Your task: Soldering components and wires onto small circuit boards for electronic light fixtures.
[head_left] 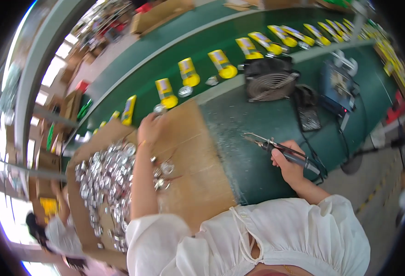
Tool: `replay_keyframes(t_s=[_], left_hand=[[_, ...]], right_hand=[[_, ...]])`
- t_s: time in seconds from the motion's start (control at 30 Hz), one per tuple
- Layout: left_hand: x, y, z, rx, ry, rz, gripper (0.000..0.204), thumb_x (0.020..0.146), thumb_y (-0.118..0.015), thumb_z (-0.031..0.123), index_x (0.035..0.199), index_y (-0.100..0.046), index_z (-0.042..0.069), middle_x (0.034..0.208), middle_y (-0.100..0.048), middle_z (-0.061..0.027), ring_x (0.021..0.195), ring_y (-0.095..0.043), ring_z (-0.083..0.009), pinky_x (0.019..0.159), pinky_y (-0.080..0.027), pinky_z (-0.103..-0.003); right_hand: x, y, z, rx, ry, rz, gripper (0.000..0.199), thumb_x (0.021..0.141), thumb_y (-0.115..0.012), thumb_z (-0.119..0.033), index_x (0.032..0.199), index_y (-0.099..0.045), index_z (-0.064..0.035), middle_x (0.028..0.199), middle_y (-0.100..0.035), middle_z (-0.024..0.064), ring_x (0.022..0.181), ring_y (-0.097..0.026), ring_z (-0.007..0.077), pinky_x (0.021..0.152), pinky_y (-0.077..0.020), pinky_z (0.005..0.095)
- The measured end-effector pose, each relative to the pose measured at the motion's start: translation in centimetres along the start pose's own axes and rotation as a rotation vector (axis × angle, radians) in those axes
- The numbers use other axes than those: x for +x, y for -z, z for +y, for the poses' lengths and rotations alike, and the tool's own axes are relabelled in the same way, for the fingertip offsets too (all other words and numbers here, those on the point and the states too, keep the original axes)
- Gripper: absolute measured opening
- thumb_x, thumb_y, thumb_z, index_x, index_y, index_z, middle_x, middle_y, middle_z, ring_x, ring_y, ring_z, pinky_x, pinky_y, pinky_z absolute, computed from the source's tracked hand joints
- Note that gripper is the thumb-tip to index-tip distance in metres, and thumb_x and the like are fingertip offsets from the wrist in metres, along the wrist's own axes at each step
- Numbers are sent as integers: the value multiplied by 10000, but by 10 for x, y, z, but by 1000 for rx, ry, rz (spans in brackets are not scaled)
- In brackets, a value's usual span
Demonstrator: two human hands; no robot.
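My left hand (151, 128) reaches to the edge of the green belt, fingers bent and closed at a small silver round part (159, 109). That part lies against the lower end of a yellow flat piece (166, 94). In my right hand (289, 163) is a soldering iron (294, 158), with a thin metal guide along its top and its tip pointing left over the green bench. Beneath my left forearm, a cardboard sheet (195, 156) bears a few loose silver parts (162, 177) with thin wires. A cardboard box (80, 158) heaped with silver round parts (108, 179) stands to the left.
A row of yellow pieces (221, 63) lies along the green belt (142, 76), some beside silver parts. A black fan (271, 80) and a blue soldering station (336, 87) with cables stand on the bench (239, 119). Another person (64, 230) is at lower left.
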State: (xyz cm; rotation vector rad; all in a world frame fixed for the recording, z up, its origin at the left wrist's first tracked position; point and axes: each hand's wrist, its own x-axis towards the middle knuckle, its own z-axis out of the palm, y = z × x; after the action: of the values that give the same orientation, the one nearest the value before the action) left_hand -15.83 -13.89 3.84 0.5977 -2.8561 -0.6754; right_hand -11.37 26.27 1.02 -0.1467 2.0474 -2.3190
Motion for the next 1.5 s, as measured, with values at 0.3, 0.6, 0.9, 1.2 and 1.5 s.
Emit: replay_keyframes(t_s=[0.3, 0.6, 0.9, 1.2, 1.5], left_hand=[[-120, 42, -45, 713, -274, -242, 458, 751, -583, 226, 1192, -491, 139, 1211, -458, -99, 1215, -339, -317, 961, -224, -538], [-170, 127, -97, 618, -194, 20, 562, 713, -630, 203, 1230, -457, 68, 1289, -389, -181, 1200, -351, -340, 993, -233, -479], [-230, 216, -185, 857, 298, -33, 626, 804, -509, 542, 1316, -396, 200, 1358, -334, -169, 1212, -333, -385, 955, -325, -503], [-285, 243, -286, 492, 480, 48, 582, 758, -636, 318, 1242, -464, 45, 1156, -511, -220, 1064, -483, -357, 915, -380, -420], [-317, 294, -402, 595, 464, 296, 591, 729, -620, 227, 1257, -428, 43, 1198, -481, -224, 1094, -472, -346, 939, -348, -443]], right_hand=[[33, 95, -36, -349, 270, 399, 147, 782, -651, -93, 848, -553, -6, 659, -565, 13, 587, -493, 47, 526, -406, 207], [68, 96, -89, -765, 214, 165, 200, 742, -634, -226, 811, -569, -50, 689, -592, 79, 610, -562, 162, 580, -442, 287], [72, 102, -95, -653, 175, 237, 179, 776, -641, -198, 782, -550, -45, 655, -565, 9, 556, -522, 74, 486, -432, 232], [109, 96, -31, -584, 92, 208, 178, 741, -654, -144, 813, -525, -45, 652, -553, 19, 504, -529, 96, 463, -437, 246], [55, -8, -1, -130, -394, 8, 490, 717, -678, -91, 1134, -449, 28, 740, -595, 82, 527, -565, 129, 447, -448, 228]])
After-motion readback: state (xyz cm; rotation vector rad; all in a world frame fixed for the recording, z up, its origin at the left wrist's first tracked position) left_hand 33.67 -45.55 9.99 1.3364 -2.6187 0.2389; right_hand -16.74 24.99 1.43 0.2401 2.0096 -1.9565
